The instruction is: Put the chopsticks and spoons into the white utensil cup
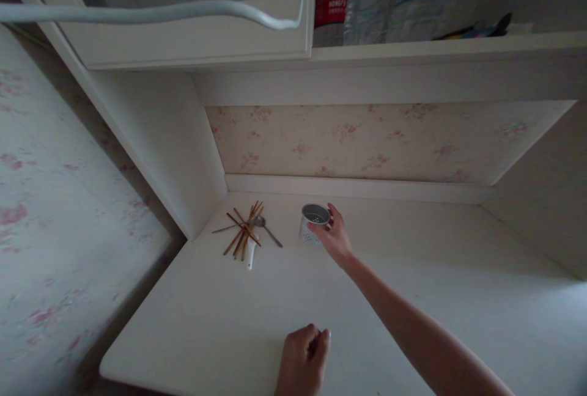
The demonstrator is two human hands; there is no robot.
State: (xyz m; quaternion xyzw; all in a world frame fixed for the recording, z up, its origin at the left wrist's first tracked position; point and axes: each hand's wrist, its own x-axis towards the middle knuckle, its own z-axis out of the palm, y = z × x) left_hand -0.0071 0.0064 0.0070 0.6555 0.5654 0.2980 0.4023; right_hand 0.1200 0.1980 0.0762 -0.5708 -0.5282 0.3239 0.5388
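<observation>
My right hand (pixel 334 236) is wrapped round the right side of a white utensil holder (pixel 308 234) with small holes in its wall and a grey inside. The holder is upright near the back of the white table, and no utensils show in it. To its left lies a loose heap of brown chopsticks (pixel 240 242), with metal spoons (pixel 274 237) and a white spoon (pixel 251 253) among them. My left hand (pixel 305 359) is closed in a loose fist close to the table's front, with nothing visible in it.
Above the table (pixel 206 316) runs an open shelf (pixel 449 47) holding several plastic bottles (pixel 371 2). A white cable (pixel 183 11) hangs across the cabinet door (pixel 192 41). Side panels (pixel 156 139) bound the table at left and right, with flowered wallpaper behind.
</observation>
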